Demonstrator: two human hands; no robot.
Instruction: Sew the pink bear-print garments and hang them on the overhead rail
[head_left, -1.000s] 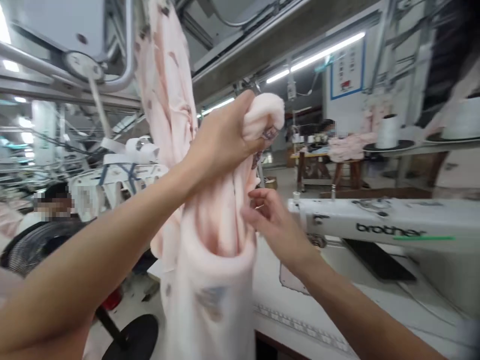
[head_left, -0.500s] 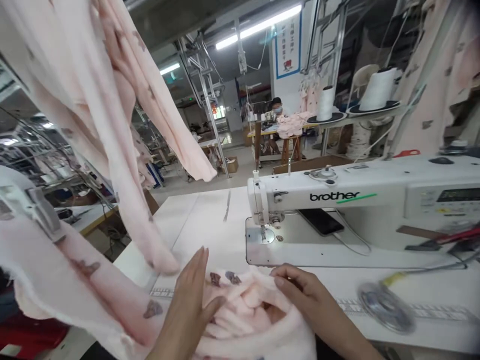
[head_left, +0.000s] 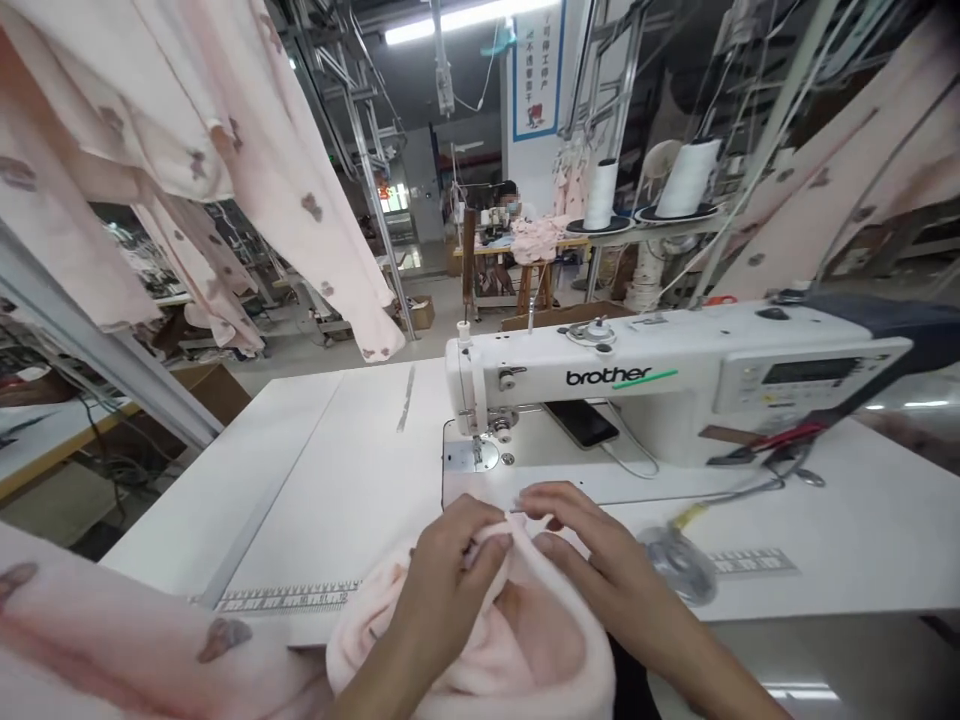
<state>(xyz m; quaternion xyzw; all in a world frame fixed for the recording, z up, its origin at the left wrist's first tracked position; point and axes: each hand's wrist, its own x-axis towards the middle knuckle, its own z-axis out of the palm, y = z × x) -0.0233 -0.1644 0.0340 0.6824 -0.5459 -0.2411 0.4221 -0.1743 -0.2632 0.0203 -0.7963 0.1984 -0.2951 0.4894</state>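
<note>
A soft pink fleece garment piece (head_left: 525,650) is bunched at the front edge of the white sewing table (head_left: 337,470). My left hand (head_left: 450,580) pinches its upper edge with curled fingers. My right hand (head_left: 592,560) grips the same edge from the right, fingers folded over the cloth. Both hands sit just in front of the needle (head_left: 474,445) of the white Brother sewing machine (head_left: 660,380). More of the pink printed fabric (head_left: 112,640) trails off to the lower left.
Pink printed garments (head_left: 225,150) hang overhead at the left. A phone (head_left: 581,425) lies under the machine arm, scissors (head_left: 772,450) and a tape roll (head_left: 675,565) rest at the right. Thread cones (head_left: 690,175) stand behind. Another person sits at a far table (head_left: 517,235).
The garment came down from in front of the overhead rail to the table edge. My left hand went from flat to pinching, and both hands now grip the cloth near the needle.
</note>
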